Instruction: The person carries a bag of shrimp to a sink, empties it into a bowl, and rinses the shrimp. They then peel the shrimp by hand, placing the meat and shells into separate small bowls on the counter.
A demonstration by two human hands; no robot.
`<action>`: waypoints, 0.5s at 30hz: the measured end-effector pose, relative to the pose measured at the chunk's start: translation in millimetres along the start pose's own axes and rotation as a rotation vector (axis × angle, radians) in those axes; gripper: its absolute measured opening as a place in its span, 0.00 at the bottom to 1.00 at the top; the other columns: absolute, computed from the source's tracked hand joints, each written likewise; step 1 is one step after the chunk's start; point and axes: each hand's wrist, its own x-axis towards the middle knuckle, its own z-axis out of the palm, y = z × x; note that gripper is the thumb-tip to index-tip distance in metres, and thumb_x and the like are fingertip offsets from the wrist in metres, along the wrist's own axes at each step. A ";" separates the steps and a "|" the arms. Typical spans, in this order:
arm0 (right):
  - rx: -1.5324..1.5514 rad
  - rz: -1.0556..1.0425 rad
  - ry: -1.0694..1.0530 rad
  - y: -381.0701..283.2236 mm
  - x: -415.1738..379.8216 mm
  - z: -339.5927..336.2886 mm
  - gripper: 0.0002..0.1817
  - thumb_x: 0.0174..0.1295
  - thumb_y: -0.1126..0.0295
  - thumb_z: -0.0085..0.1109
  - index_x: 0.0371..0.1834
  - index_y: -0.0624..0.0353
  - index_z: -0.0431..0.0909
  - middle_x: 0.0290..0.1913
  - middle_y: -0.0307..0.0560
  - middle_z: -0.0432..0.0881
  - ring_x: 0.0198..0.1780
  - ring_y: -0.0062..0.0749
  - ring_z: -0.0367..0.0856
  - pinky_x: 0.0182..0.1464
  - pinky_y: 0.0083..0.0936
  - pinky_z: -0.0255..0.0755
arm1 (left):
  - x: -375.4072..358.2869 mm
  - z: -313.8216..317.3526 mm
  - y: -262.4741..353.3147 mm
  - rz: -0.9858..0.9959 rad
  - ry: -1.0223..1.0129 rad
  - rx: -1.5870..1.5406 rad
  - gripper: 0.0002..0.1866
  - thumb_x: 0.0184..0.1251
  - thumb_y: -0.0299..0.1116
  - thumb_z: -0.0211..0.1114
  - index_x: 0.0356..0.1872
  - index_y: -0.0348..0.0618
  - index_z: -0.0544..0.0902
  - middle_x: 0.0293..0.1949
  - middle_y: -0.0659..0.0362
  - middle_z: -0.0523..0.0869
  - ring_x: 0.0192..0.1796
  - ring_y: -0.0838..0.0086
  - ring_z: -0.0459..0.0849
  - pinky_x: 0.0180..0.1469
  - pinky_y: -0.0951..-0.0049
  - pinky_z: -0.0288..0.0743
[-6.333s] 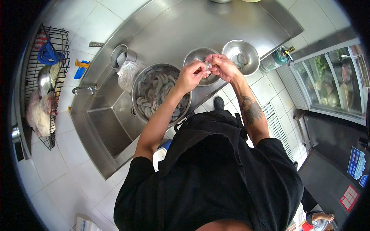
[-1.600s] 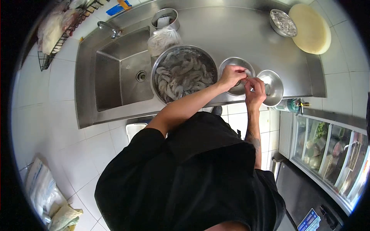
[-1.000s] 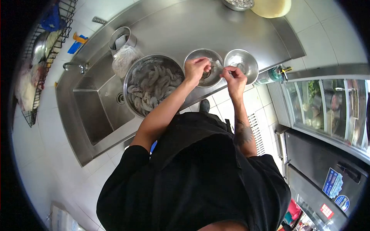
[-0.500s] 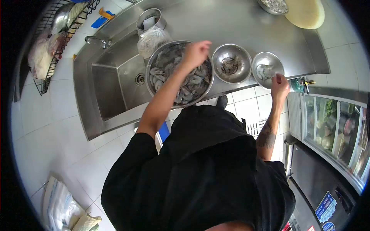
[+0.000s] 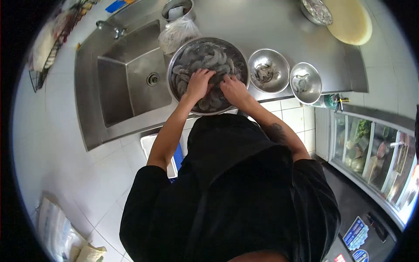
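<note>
A large metal bowl (image 5: 172,94) full of grey unpeeled shrimp (image 5: 190,56) stands at the counter's front edge. Both hands are inside it. My left hand (image 5: 200,83) is among the shrimp near the middle, fingers bent and close together. My right hand (image 5: 232,88) is just right of it, fingers curled down into the shrimp. What either hand grips is hidden. To the right, a smaller bowl (image 5: 281,65) holds dark shrimp scraps (image 5: 264,73). Beside that, another small bowl (image 5: 312,89) has a few pale shrimp pieces (image 5: 300,82).
A sink (image 5: 144,87) with a faucet (image 5: 111,29) lies left. Behind the large bowl are a plastic bag (image 5: 178,35) and a metal pot (image 5: 177,9). At the back right are a filled bowl (image 5: 317,11) and a round board (image 5: 349,22). A glass-door fridge (image 5: 371,144) stands right.
My right hand has moved left from the rightmost small bowl into the large bowl. My left hand has lowered into the shrimp. The view has shifted slightly.
</note>
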 end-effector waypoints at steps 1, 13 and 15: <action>-0.032 0.015 -0.008 -0.4 4.1 3.3 0.08 0.59 0.72 0.54 0.34 0.60 0.82 0.41 0.56 0.82 0.47 0.52 0.83 0.45 0.42 0.82 | 0.1 -1.9 2.7 -0.021 0.016 -0.010 0.21 0.54 0.30 0.72 0.52 0.44 0.82 0.48 0.51 0.82 0.55 0.52 0.77 0.57 0.58 0.72; 1.275 0.557 -0.125 20.2 38.2 -45.4 0.08 0.58 0.74 0.65 0.35 0.67 0.79 0.28 0.44 0.81 0.29 0.23 0.79 0.30 0.21 0.73 | -3.1 -53.1 23.9 0.061 0.162 -0.445 0.20 0.54 0.30 0.72 0.50 0.42 0.83 0.49 0.52 0.83 0.54 0.56 0.80 0.55 0.63 0.76; 1.497 0.559 -0.085 19.4 40.6 -45.9 0.06 0.59 0.75 0.64 0.36 0.67 0.79 0.29 0.44 0.82 0.29 0.23 0.78 0.30 0.19 0.73 | 1.2 -51.4 15.8 0.207 0.251 -0.254 0.16 0.55 0.29 0.72 0.46 0.40 0.84 0.46 0.53 0.85 0.50 0.59 0.83 0.52 0.64 0.77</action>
